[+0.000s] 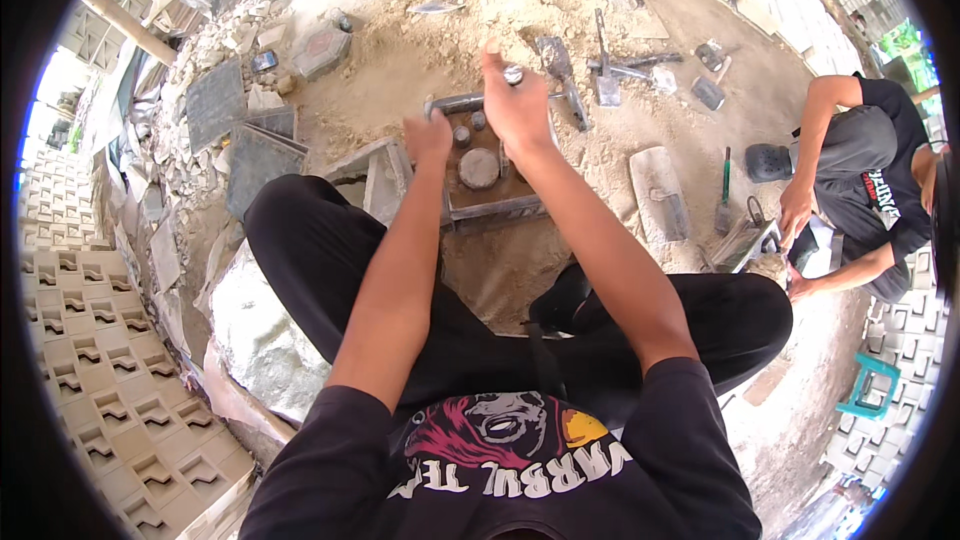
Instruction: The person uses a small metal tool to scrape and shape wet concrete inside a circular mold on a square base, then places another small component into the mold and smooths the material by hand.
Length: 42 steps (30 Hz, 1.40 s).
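Rectangular frame [497, 209] sat dark-rimmed, brown inside | dusty grey disc [479, 168] showed, two stubby cylinders [461, 136] beyond | right hand [518, 110] clenched round silver-ended tool [513, 73] | left hand [430, 138] blurred, couldn't tell grip!

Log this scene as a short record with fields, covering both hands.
Left hand: at the left end of a dark bar; blurred, grip unclear
Right hand: closed on the bar
Below the hands: rectangular box frame, with a round grey disc inside
Right of the frame: pale board; green-handled tool
Far right: co-worker, seated, both hands on work; teal stool
Left side: patterned blocks
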Available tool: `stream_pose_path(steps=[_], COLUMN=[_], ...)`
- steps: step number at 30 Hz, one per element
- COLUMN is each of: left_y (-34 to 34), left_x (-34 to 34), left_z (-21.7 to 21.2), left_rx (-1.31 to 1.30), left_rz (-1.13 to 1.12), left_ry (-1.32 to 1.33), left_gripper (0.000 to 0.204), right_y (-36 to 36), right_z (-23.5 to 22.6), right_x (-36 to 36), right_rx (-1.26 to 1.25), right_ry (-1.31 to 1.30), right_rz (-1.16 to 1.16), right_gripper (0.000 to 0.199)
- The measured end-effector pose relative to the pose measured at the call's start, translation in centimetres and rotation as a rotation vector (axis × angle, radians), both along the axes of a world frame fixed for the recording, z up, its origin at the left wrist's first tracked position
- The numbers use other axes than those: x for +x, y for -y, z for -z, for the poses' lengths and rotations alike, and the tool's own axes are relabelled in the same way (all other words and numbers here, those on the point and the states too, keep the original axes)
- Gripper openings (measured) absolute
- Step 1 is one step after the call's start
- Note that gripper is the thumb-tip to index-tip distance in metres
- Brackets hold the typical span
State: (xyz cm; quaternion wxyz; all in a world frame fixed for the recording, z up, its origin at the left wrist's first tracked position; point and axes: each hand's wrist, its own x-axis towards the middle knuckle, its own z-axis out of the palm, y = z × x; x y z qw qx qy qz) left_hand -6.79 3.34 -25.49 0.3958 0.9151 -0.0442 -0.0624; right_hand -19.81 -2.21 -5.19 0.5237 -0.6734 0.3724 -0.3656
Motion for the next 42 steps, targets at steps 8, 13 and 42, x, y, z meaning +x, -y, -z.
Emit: stream_pose_path(steps=[8, 13, 42], left_y=[5.6, 1.3, -1.4], left_x=[7.8, 9.3, 10.3], left_z=[-22.9, -26.2, -29.7], left_rx=[0.174, 0.093, 0.288], left_rz=[0.87, 1.091, 1.323], left_ry=[0.153, 0.283, 0.255], left_gripper=[0.042, 0.05, 0.04], right_y=[4.6, 0.2, 0.4], right_z=[0.0, 1.1, 1.2], right_x=[-2.0, -4.0, -5.6], right_rx=[0.114, -0.165, -0.024], right_ry=[-0.363, -0.041, 0.003], right_rz=[-0.288, -0.367, -1.103], right_gripper=[0.081, 0.069, 0.03])
